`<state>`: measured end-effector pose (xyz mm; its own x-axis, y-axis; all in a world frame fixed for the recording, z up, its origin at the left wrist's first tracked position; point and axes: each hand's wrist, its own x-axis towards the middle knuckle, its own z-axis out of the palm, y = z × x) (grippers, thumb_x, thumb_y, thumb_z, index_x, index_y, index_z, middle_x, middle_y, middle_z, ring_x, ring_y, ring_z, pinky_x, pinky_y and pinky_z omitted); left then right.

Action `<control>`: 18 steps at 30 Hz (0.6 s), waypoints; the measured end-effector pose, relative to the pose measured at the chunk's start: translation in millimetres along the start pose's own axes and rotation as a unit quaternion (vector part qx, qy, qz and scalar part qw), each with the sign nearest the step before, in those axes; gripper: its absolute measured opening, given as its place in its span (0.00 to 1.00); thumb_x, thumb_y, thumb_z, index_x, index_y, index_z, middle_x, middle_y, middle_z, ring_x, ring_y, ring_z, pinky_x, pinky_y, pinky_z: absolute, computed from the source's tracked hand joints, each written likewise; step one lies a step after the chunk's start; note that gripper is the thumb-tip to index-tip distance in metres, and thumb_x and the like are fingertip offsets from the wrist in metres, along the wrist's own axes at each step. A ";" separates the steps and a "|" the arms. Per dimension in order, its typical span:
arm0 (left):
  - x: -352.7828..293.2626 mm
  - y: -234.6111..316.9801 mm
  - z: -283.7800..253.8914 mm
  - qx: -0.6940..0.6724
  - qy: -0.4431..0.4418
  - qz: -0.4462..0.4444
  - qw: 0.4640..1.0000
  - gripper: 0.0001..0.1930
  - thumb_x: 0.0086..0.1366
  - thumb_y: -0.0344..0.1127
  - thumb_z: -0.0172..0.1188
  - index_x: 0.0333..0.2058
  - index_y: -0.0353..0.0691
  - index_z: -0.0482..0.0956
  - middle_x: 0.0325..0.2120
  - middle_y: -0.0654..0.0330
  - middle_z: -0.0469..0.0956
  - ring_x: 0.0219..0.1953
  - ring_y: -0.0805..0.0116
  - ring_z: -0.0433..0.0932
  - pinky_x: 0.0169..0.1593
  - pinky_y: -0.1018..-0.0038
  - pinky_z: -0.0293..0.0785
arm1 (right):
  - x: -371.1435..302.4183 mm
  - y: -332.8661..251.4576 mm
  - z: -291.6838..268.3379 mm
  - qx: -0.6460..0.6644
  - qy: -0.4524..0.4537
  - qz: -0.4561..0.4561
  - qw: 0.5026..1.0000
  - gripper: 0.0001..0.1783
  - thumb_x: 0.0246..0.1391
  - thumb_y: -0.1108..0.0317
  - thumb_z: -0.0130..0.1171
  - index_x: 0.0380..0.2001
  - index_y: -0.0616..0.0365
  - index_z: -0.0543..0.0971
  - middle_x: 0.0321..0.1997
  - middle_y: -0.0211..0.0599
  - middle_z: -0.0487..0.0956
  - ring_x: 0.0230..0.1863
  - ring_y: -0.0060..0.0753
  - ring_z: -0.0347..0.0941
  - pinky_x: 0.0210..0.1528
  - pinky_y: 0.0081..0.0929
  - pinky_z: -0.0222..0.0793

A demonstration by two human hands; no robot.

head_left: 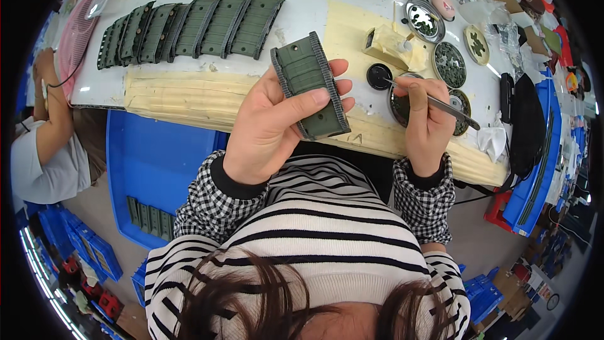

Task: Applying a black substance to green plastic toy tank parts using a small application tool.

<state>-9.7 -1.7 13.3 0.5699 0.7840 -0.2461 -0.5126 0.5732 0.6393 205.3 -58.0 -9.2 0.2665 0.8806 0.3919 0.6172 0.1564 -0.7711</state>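
My left hand (259, 127) is closed round a dark green rectangular panel (307, 79) with ribbed long edges, thumb on its face and fingers behind it. The panel is tilted above the table's front edge. In my right hand (428, 127) is a pair of metal tweezers (454, 111), gripped between thumb and fingers. Their tips point left, at the rim of a small round black dish (378, 77). Whether the tips hold anything is too small to tell. Close to that hand stand round tins of small dark green pieces, one partly hidden behind the fingers.
Similar green panels (211, 25) stand in a row at the back left. A masking-taped block (393, 47), a metal dish (425, 19) and a tin of green pieces (449, 64) are at right. A blue bin (160, 151) sits below the table. Another person's arm (47, 101) shows at far left.
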 end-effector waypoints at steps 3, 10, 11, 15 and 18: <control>1.8 -2.0 -3.4 -0.021 -0.003 -0.034 0.999 0.26 0.64 0.24 0.52 0.61 0.34 0.58 0.54 0.46 0.69 0.53 0.58 0.74 0.58 0.58 0.73 | 1.2 2.9 2.4 -0.025 -0.004 -0.011 1.000 0.07 0.58 0.72 0.55 0.34 0.61 0.82 0.26 0.33 0.80 0.35 0.29 0.68 0.39 0.24 0.65; 1.1 -4.9 0.4 -0.051 0.013 -0.044 0.998 0.22 0.66 0.27 0.50 0.59 0.42 0.60 0.54 0.45 0.70 0.52 0.57 0.75 0.56 0.60 0.75 | 1.1 3.2 4.9 -0.035 -0.008 -0.001 0.999 0.07 0.58 0.71 0.56 0.35 0.60 0.82 0.27 0.32 0.80 0.35 0.29 0.68 0.38 0.23 0.65; 1.2 -5.3 1.0 -0.051 0.017 -0.042 0.998 0.22 0.67 0.27 0.49 0.59 0.43 0.60 0.54 0.45 0.70 0.52 0.57 0.75 0.55 0.61 0.76 | 1.2 3.3 5.0 -0.034 -0.007 -0.001 0.999 0.07 0.58 0.71 0.56 0.35 0.60 0.82 0.27 0.32 0.80 0.35 0.29 0.68 0.38 0.23 0.65; 1.1 -6.0 -0.2 -0.029 0.026 -0.020 0.999 0.21 0.68 0.28 0.49 0.58 0.44 0.60 0.54 0.45 0.69 0.51 0.60 0.76 0.52 0.63 0.78 | 0.8 4.4 5.6 -0.026 -0.006 0.001 1.000 0.07 0.58 0.71 0.56 0.35 0.60 0.83 0.27 0.32 0.80 0.35 0.28 0.68 0.38 0.23 0.66; 1.6 -5.2 -3.5 -0.040 0.029 -0.016 0.999 0.21 0.68 0.29 0.48 0.58 0.44 0.60 0.55 0.46 0.69 0.50 0.62 0.76 0.51 0.64 0.79 | 0.5 4.6 4.9 -0.025 -0.008 0.008 1.000 0.08 0.58 0.71 0.56 0.35 0.60 0.82 0.27 0.32 0.80 0.35 0.28 0.67 0.38 0.23 0.65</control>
<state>-8.4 -2.6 7.1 0.5496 0.7764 -0.3084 -0.5461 0.6133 0.5707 204.7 -54.6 -15.0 0.2642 0.8899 0.3717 0.6494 0.1208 -0.7508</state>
